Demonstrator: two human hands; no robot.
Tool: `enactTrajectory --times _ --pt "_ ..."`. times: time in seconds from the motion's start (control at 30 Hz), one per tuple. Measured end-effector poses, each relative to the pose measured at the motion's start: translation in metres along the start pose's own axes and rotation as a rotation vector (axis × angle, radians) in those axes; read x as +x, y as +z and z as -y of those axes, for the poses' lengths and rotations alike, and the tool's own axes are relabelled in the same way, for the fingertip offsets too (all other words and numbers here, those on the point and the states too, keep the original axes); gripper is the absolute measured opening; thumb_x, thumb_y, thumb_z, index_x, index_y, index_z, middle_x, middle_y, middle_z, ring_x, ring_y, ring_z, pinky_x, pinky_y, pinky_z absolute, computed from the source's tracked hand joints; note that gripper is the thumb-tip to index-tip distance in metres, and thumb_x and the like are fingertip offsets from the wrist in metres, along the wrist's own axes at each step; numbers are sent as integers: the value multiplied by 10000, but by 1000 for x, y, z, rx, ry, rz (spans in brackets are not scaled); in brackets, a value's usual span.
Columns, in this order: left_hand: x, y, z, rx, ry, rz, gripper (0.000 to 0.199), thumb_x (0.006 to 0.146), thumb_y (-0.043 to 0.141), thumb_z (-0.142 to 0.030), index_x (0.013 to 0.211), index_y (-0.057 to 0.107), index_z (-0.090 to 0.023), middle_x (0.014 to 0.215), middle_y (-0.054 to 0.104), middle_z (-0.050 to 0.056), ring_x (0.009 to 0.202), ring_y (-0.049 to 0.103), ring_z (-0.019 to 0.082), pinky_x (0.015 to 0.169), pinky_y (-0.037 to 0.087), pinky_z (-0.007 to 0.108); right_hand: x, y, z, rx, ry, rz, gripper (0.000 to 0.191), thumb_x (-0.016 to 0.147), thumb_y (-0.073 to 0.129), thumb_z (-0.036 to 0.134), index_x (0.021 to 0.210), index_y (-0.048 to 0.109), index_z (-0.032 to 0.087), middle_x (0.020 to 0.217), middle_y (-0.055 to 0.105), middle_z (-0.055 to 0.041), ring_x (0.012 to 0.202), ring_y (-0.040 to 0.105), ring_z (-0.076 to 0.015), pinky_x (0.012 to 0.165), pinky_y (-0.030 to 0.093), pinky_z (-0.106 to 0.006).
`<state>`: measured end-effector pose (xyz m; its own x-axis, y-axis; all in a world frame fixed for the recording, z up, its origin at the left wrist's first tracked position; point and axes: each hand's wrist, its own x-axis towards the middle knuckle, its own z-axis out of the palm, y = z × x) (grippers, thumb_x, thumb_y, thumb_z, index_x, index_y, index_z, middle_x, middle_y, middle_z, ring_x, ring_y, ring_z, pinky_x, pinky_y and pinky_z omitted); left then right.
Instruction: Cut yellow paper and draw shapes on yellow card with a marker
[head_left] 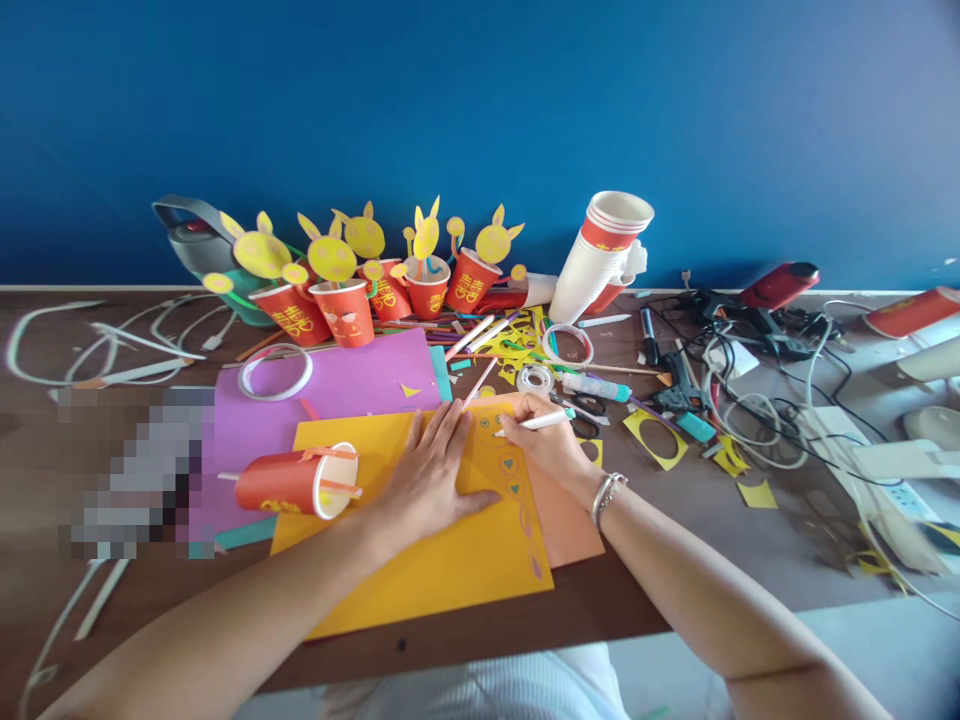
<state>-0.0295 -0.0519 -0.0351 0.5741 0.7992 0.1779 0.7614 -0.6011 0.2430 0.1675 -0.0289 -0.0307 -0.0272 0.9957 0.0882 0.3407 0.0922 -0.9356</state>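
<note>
My left hand [435, 465] lies flat with fingers spread on a sheet of yellow-orange paper [420, 580]. In my right hand [547, 440] is a white marker [544, 420], gripped like a pen, its tip at the paper's upper right. Small drawn shapes run down the right side of the sheet, some with green marks inside round outlines. An orange sheet [574, 540] sticks out from beneath it. To the left of my left hand, a red paper cup [281, 485] with orange strips lies on its side on the yellow sheet.
Several red cups with yellow paper figures [341, 310] stand along the blue wall. A tall stack of paper cups [592, 260] leans nearby. Purple paper [375, 375] carries a tape roll [274, 372]. Glue guns [681, 385], cables and yellow scraps [656, 438] clutter the right side.
</note>
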Motion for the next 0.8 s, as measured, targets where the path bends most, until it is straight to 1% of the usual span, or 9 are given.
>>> enactTrajectory --times 0.13,0.33,0.4,0.5,0.6,0.8 --pt "0 0 0 -7 -2 -6 954 715 558 -695 1399 293 -85 1457 303 231 1364 250 370 1095 195 578 0 0 1 30 26 12 300 742 610 364 605 407 190 566 464 30 513 444 -109 462 357 -221" --pt "0 1 0 2 5 5 961 723 547 -695 1386 302 -43 1452 305 245 1364 244 374 1090 200 591 0 1 1 82 65 27 316 736 627 407 636 423 188 583 491 24 528 503 -126 478 389 -232" --pt "0 1 0 6 2 5 953 726 541 -696 1388 302 -54 1454 305 240 1363 250 372 1089 202 590 0 1 3 92 70 22 319 737 625 419 643 427 187 587 500 24 536 512 -125 482 397 -229" --pt "0 0 0 0 0 0 942 728 541 -697 1396 297 -80 1458 301 234 1360 257 372 1089 201 585 0 2 4 82 63 9 322 731 616 413 617 414 190 562 487 26 521 498 -120 465 385 -222" --pt "0 0 0 -5 2 2 951 724 546 -697 1398 293 -76 1455 303 239 1361 254 374 1091 201 584 0 1 4 47 46 9 321 729 610 401 594 409 190 542 473 25 499 471 -115 449 368 -224" --pt "1 -1 -1 -21 -6 4 942 725 552 -689 1404 286 -91 1458 303 230 1363 254 371 1091 202 586 0 1 4 57 44 8 302 735 612 394 620 424 188 571 490 22 524 494 -121 466 386 -227"
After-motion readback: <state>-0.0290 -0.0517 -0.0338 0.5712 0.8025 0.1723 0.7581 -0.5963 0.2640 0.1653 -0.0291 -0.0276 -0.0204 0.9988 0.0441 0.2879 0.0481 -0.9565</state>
